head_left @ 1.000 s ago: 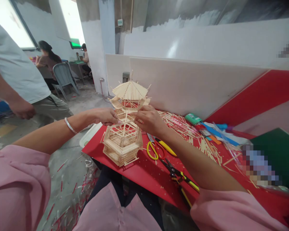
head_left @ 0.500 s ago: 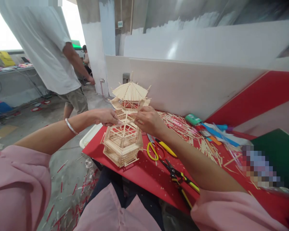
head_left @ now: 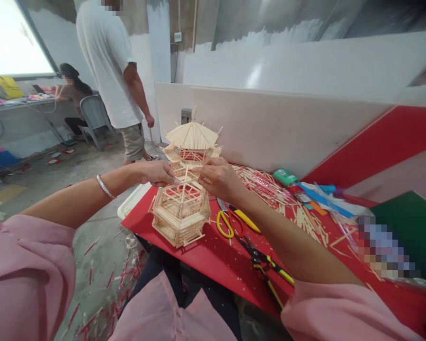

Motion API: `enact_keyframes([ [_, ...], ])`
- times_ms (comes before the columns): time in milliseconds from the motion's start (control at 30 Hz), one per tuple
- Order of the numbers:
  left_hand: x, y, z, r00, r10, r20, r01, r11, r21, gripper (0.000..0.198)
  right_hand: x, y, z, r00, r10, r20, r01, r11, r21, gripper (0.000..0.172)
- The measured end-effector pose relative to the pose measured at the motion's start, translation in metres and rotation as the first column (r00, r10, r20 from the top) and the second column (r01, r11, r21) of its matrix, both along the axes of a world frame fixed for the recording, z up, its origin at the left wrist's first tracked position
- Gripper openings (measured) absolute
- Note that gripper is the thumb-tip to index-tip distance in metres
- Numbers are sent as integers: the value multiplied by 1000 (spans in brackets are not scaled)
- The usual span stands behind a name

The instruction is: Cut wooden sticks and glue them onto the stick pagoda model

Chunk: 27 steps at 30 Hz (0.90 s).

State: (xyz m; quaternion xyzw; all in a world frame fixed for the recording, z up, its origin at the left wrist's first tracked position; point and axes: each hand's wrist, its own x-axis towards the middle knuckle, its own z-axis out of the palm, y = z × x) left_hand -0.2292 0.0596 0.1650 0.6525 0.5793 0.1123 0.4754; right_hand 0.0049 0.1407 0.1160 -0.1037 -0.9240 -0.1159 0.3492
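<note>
In the head view, the left hand (head_left: 158,173) pinches a thin stick (head_left: 189,180) atop the hexagonal stick frame (head_left: 179,221) on the red tabletop (head_left: 216,265), before a roofed stick model (head_left: 192,135), while the right hand's (head_left: 220,178) fingers curl close beside it, their grip indiscernible.

The strongest brightness is at the white panel (head_left: 17,40) on the far left, so bright that I cannot read any detail there. A soft glare shines on the white board (head_left: 291,66), while the upper right corner is rather dim. Beneath the stick model (head_left: 181,220), a shadow darkens the red tabletop (head_left: 223,265). The pink sleeves (head_left: 28,270) appear stretched; the lower right corner is blurred.
</note>
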Motion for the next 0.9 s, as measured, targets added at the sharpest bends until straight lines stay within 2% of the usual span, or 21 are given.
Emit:
enact_keyframes([
  [267,-2,2,-3,1000,16,-14,-16,1000,-19,50,-1,0,0,1000,0,28,2,998,-70,28],
  [567,0,1,-3,1000,18,-18,-18,1000,0,48,0,-1,1,1000,3,16,-3,1000,-25,27],
  [900,-2,2,-6,999,17,37,-17,1000,-12,48,1,-1,1,1000,14,26,-12,997,-78,29],
])
